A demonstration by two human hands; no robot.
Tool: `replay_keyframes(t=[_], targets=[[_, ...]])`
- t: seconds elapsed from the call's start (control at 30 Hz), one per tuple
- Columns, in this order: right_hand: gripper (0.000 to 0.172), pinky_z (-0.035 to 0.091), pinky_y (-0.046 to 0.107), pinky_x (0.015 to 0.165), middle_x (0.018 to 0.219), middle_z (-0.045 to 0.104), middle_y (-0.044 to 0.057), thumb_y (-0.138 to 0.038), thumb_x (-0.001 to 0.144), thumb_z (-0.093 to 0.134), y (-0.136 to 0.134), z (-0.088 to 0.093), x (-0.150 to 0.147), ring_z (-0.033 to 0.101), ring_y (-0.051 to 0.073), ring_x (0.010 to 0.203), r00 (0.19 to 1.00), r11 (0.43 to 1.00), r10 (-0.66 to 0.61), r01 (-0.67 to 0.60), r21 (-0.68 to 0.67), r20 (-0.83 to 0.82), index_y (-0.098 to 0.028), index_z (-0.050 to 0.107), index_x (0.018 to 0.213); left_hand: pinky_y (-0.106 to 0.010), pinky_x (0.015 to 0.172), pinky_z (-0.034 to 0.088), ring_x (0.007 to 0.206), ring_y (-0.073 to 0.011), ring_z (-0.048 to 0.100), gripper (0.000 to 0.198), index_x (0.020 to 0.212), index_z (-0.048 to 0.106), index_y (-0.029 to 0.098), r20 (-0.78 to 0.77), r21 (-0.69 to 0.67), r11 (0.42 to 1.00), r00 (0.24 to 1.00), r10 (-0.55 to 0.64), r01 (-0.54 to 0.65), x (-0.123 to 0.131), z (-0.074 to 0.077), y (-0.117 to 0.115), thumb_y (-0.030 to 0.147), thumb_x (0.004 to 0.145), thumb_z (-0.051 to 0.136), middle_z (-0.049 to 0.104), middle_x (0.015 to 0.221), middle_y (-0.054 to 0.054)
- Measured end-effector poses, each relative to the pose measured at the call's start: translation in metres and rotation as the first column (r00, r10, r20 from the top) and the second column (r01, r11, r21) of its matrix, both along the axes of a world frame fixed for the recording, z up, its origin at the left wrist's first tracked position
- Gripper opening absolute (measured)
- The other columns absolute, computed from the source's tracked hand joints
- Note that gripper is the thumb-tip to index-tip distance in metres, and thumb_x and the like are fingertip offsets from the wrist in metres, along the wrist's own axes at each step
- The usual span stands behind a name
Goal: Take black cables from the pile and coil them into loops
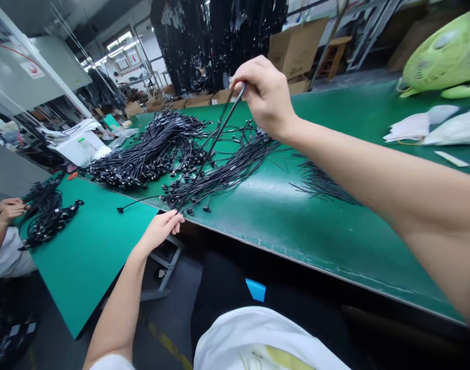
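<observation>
Far left: a co-worker's hands (5, 208) rest on a small bundle (46, 213) of black cables, on the paler green mat (96, 246). That work is theirs, not mine.

Big heap: a thick heap of cables (142, 154) lies on the green table (296, 216) behind my left hand, all running roughly one way. I judge this to be the gathered share, though I cannot tell whether it is tied.

Left hand: my left hand (161, 228) is low at the table's edge, fingers pressed together, their tips at the plug ends of the bunch. Whether they actually grip I cannot tell.

Bunch in hand: the bunch of cables (212, 149) runs taut and slanted from the table's edge up to my raised hand, its lower plugs roughly level.

Loose cables: the loose cables (238, 164) lie fanned out under the bunch, not yet gathered. By my reckoning, much is left.

Right hand: my right hand (264, 95) is lifted above the table, thumb and fingers pinching the top ends of the bunch.

Thin strands: thin strands (320, 185) lie scattered beneath my forearm, untouched.

Far right: white bags (420, 126) and a green fan (447, 51), well apart from the cables.
</observation>
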State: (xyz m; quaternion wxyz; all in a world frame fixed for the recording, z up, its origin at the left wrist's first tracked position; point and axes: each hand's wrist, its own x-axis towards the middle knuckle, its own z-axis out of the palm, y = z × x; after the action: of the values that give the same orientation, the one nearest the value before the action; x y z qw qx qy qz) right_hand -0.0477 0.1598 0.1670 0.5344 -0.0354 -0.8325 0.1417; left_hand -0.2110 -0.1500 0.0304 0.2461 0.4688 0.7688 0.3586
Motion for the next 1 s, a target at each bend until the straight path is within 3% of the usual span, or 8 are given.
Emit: replay_keyframes(t=[0.13, 0.23, 0.33, 0.47, 0.6, 0.7, 0.8, 1.0], targets=[[0.033, 0.044, 0.027, 0.096, 0.11, 0.058, 0.01, -0.028, 0.104, 0.033, -0.014, 0.021, 0.024, 0.053, 0.013, 0.107, 0.979, 0.918, 0.03, 0.053, 0.392, -0.2, -0.014, 0.061, 0.095, -0.029, 0.074, 0.049, 0.074, -0.0163, 0.061, 0.032, 0.088, 0.07, 0.018, 0.038, 0.017, 0.995, 0.994, -0.103, 0.102, 0.0, 0.0, -0.021, 0.045, 0.092, 0.053, 0.067, 0.077, -0.004], [0.036, 0.043, 0.031, 0.096, 0.115, 0.059, 0.01, -0.029, 0.104, 0.031, 0.009, 0.035, 0.036, 0.053, 0.016, 0.11, 0.955, 0.874, -0.296, 0.281, 0.397, -0.023, -0.012, 0.063, 0.106, -0.035, 0.083, 0.051, 0.077, -0.0186, 0.062, 0.034, 0.079, 0.071, 0.02, 0.169, 0.224, 0.957, 0.96, -0.225, 0.185, 0.002, 0.007, -0.039, 0.047, 0.09, 0.055, 0.066, 0.074, -0.005], [0.045, 0.038, 0.041, 0.099, 0.12, 0.06, 0.014, -0.035, 0.104, 0.028, 0.045, 0.038, 0.057, 0.048, 0.026, 0.121, 0.764, 0.773, -0.613, 0.526, 0.353, 0.203, -0.007, 0.063, 0.114, -0.034, 0.074, 0.055, 0.06, -0.0133, 0.054, 0.036, 0.067, 0.066, 0.024, 0.368, 0.554, 0.832, 0.898, -0.24, -0.004, 0.0, 0.011, -0.052, 0.052, 0.088, 0.057, 0.052, 0.058, 0.001], [0.033, 0.044, 0.038, 0.08, 0.105, 0.067, 0.02, -0.022, 0.101, 0.035, 0.035, -0.001, 0.092, 0.061, 0.03, 0.105, 0.433, 0.636, -0.768, 0.597, 0.489, 0.472, -0.004, 0.061, 0.112, -0.018, 0.048, 0.046, 0.054, -0.0079, 0.048, 0.033, 0.072, 0.064, 0.023, 0.561, 0.587, 0.727, 0.827, -0.046, -0.357, -0.003, 0.011, -0.048, 0.055, 0.08, 0.067, 0.05, 0.064, 0.003], [0.016, 0.034, 0.027, 0.054, 0.077, 0.07, 0.012, -0.002, 0.082, 0.054, -0.055, -0.067, 0.115, 0.067, 0.022, 0.067, 0.167, 0.842, -0.507, 0.306, 0.444, 0.846, -0.014, 0.064, 0.086, -0.027, 0.073, 0.055, 0.083, -0.0153, 0.065, 0.027, 0.092, 0.07, 0.021, 0.256, 0.538, 0.769, 0.936, 0.241, -0.345, 0.031, 0.006, -0.012, 0.046, 0.088, 0.06, 0.067, 0.09, -0.004], [0.011, 0.027, 0.027, 0.05, 0.084, 0.071, 0.005, -0.017, 0.09, 0.053, -0.117, -0.089, 0.121, 0.066, 0.018, 0.069, 0.256, 0.983, -0.178, 0.004, 0.183, 0.95, -0.021, 0.063, 0.086, -0.036, 0.1, 0.047, 0.11, -0.0223, 0.061, 0.031, 0.112, 0.069, 0.022, -0.052, 0.443, 0.897, 0.998, 0.039, -0.012, 0.081, -0.006, 0.022, 0.041, 0.093, 0.053, 0.067, 0.114, -0.008], [0.018, 0.027, 0.026, 0.05, 0.091, 0.07, 0.005, -0.032, 0.095, 0.049, -0.123, -0.082, 0.12, 0.064, 0.017, 0.073, 0.452, 0.975, -0.221, 0.075, 0.21, 0.864, -0.022, 0.063, 0.092, -0.034, 0.086, 0.05, 0.084, -0.0183, 0.063, 0.035, 0.118, 0.066, 0.02, 0.148, 0.294, 0.927, 0.946, -0.287, 0.235, 0.119, -0.019, 0.043, 0.041, 0.095, 0.049, 0.068, 0.084, -0.005], [0.037, 0.045, 0.03, 0.07, 0.101, 0.069, 0.006, -0.055, 0.091, 0.05, -0.035, -0.1, 0.154, 0.065, 0.022, 0.089, 0.529, 0.949, -0.257, 0.297, 0.107, 0.809, -0.024, 0.067, 0.104, -0.017, 0.044, 0.033, 0.04, -0.0031, 0.017, 0.026, 0.087, 0.067, 0.013, 0.817, 0.314, 0.945, 0.483, -0.315, 0.086, 0.098, -0.013, 0.036, 0.037, 0.09, 0.059, 0.018, 0.05, 0.011]])
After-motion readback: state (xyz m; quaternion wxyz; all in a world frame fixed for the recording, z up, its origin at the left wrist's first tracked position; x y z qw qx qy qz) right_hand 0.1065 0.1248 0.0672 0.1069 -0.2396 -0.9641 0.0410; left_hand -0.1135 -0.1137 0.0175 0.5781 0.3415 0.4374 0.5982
